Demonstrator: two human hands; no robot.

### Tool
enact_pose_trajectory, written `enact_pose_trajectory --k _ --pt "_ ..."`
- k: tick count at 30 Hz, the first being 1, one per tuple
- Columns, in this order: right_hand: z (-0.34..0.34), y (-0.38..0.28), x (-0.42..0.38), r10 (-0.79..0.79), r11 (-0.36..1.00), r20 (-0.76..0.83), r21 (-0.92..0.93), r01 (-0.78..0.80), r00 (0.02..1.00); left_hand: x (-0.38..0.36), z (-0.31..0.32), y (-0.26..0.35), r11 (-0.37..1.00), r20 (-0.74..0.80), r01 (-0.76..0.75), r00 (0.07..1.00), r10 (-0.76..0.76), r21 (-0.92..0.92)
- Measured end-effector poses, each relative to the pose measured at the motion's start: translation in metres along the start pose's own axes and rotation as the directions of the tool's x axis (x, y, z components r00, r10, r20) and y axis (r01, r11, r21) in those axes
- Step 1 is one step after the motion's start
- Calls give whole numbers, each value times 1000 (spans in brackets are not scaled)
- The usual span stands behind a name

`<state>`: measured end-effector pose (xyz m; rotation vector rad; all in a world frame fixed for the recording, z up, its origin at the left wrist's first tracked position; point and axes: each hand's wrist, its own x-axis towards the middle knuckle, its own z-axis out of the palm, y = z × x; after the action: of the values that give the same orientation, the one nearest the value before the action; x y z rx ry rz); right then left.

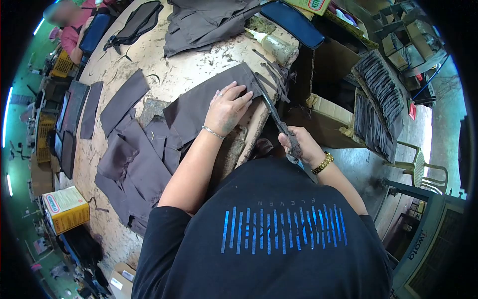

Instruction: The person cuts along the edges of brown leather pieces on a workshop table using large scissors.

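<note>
My left hand (228,108) lies spread on a dark grey-brown fabric piece (196,95), its fingers pressing near the right edge. A ring and a bracelet are on this hand and wrist. In my right hand (307,144) is a pair of scissors (271,105), gripped by handles wrapped in cloth. The blades point up and left, along the right edge of the fabric at the table's rim. Narrow fabric strips (278,79) hang just beyond the blade tips. Left of the piece, more dark fabric (137,162) is heaped loosely.
On the worktable (117,62) are a glue-smeared bottle (275,46), a blue padded piece (293,22) and more fabric (204,25). Stacked dark pieces (381,94) stand right. A yellow box (66,209) is at left. Another person (74,30) sits across the table.
</note>
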<state>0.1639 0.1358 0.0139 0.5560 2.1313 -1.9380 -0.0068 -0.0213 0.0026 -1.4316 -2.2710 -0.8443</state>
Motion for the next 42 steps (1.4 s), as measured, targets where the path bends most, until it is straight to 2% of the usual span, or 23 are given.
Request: enact_pose_trajectory --k 2,5,9,12,20,27,29,33,42 --pt "2 0 -1 -27 998 -30 -61 25 999 -1 0 -1 1000 -3 0 1000 -1 -9" --pt "4 -1 -6 29 998 -56 -46 -32 998 -1 1 -1 1000 -10 12 1000 -12 -13" --pt "1 2 -6 -7 997 -50 -83 3 999 -1 0 -1 999 -7 17 1000 -17 -32" --pt "1 -3 -4 28 999 -33 -40 -30 999 -2 -2 0 999 17 0 1000 0 -38" --pt "1 8 9 -39 994 32 106 35 999 -4 -2 -1 999 42 8 999 -6 -44" --pt "-2 7 -2 -29 995 64 102 22 998 -4 -2 -2 999 31 13 999 -12 -53" --pt "-3 9 0 -14 999 54 35 12 998 -4 -1 -2 999 36 11 999 -9 -43" --pt "3 5 1 -27 999 11 41 27 1000 -3 -2 -1 999 42 13 999 -11 -44" --pt "3 7 -3 -30 996 -60 -91 25 998 -4 -1 -3 997 55 39 998 -35 -64"
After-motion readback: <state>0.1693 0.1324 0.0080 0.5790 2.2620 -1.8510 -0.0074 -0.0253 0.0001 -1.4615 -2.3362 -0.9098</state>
